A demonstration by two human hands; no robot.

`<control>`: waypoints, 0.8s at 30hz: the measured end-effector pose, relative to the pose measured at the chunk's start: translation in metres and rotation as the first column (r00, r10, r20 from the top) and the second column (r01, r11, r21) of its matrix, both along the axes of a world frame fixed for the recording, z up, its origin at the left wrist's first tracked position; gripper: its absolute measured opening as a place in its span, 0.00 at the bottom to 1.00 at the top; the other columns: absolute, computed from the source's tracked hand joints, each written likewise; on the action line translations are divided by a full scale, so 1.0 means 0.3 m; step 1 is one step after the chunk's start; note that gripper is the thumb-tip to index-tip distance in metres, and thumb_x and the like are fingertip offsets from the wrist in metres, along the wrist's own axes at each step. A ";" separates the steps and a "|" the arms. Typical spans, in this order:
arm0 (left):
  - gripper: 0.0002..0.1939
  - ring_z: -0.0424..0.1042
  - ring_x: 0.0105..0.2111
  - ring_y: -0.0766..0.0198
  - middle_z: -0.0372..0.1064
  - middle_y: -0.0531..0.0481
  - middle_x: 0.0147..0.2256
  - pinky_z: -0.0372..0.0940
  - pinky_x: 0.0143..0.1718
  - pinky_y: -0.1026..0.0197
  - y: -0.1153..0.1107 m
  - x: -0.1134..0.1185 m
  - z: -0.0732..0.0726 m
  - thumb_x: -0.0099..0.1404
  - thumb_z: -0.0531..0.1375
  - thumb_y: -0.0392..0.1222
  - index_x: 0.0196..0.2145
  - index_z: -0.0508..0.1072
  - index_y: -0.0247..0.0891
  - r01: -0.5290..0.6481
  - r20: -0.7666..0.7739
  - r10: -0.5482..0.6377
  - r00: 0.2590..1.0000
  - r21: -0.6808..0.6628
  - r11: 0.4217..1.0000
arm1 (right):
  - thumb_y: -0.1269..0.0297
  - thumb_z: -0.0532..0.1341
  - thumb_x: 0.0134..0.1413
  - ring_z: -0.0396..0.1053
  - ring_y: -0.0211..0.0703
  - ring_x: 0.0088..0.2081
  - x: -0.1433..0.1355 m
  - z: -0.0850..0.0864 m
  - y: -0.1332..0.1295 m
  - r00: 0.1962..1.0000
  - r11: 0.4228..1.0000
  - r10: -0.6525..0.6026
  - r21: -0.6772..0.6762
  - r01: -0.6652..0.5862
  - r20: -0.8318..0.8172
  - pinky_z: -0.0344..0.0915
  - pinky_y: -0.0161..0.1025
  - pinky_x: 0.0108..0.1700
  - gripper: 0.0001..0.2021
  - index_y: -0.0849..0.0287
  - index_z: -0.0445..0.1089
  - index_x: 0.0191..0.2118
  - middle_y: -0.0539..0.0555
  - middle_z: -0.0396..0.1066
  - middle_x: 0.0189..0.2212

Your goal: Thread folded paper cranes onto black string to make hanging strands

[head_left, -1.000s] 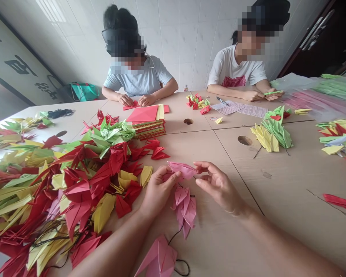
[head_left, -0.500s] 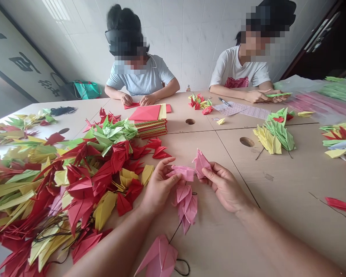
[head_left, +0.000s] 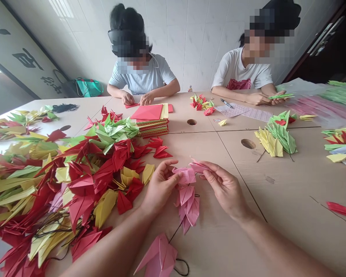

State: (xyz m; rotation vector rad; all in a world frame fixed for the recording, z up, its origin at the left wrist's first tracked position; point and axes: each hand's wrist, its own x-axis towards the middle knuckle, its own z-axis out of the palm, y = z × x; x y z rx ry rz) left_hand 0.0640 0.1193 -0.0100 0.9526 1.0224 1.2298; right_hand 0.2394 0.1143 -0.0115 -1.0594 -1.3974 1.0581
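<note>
L hand (head_left: 160, 189) pinches pink folded pc (head_left: 187, 176), R hand (head_left: 225, 189) 2nd pink pc (head_left: 198, 167); lower pink pcs (head_left: 188, 206) alrdy on black cord (head_left: 175, 232), 2nd prob not snug yet.

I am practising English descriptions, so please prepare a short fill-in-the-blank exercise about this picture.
1. The left hand and right hand hold ____ folded pieces.
2. The large heap lies to the hands' ____.
3. The top sheet on the stack is ____.
4. The paper held by the co-worker in white is ____.

Missing words: pink; left; red; green.
</note>
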 end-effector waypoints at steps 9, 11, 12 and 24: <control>0.20 0.66 0.22 0.72 0.68 0.54 0.27 0.64 0.23 0.68 0.002 -0.003 0.013 0.53 0.67 0.42 0.42 0.67 0.36 0.048 0.182 -0.027 0.983 -0.112 0.993 | 0.63 0.55 0.61 0.56 0.48 0.61 -0.004 -0.007 -0.022 0.922 0.969 0.204 0.064 -0.237 0.329 0.56 0.50 0.61 0.16 0.47 0.68 0.53 0.53 0.54 0.63; 0.21 0.66 0.22 0.72 0.69 0.54 0.28 0.64 0.23 0.68 0.004 -0.003 0.021 0.52 0.68 0.42 0.42 0.67 0.37 0.038 0.208 -0.008 0.978 -0.141 0.989 | 0.61 0.57 0.59 0.51 0.50 0.63 -0.004 -0.001 -0.024 0.899 0.960 0.258 0.008 -0.279 0.353 0.53 0.52 0.62 0.19 0.47 0.65 0.56 0.53 0.51 0.64; 0.21 0.66 0.22 0.72 0.69 0.55 0.27 0.64 0.23 0.68 0.004 -0.003 0.024 0.52 0.68 0.41 0.41 0.67 0.37 0.036 0.218 -0.003 0.976 -0.150 0.988 | 0.60 0.58 0.59 0.49 0.50 0.64 -0.004 0.002 -0.023 0.895 0.957 0.275 -0.006 -0.291 0.351 0.52 0.52 0.63 0.20 0.48 0.64 0.57 0.53 0.52 0.63; 0.12 0.69 0.27 0.71 0.72 0.54 0.29 0.62 0.30 0.69 0.003 -0.002 0.002 0.53 0.68 0.42 0.34 0.73 0.37 0.091 0.225 -0.067 0.972 -0.097 0.991 | 0.57 0.62 0.54 0.70 0.46 0.48 0.008 -0.005 0.002 0.975 0.927 0.209 -0.303 -0.222 -0.075 0.68 0.44 0.49 0.24 0.53 0.62 0.56 0.55 0.71 0.49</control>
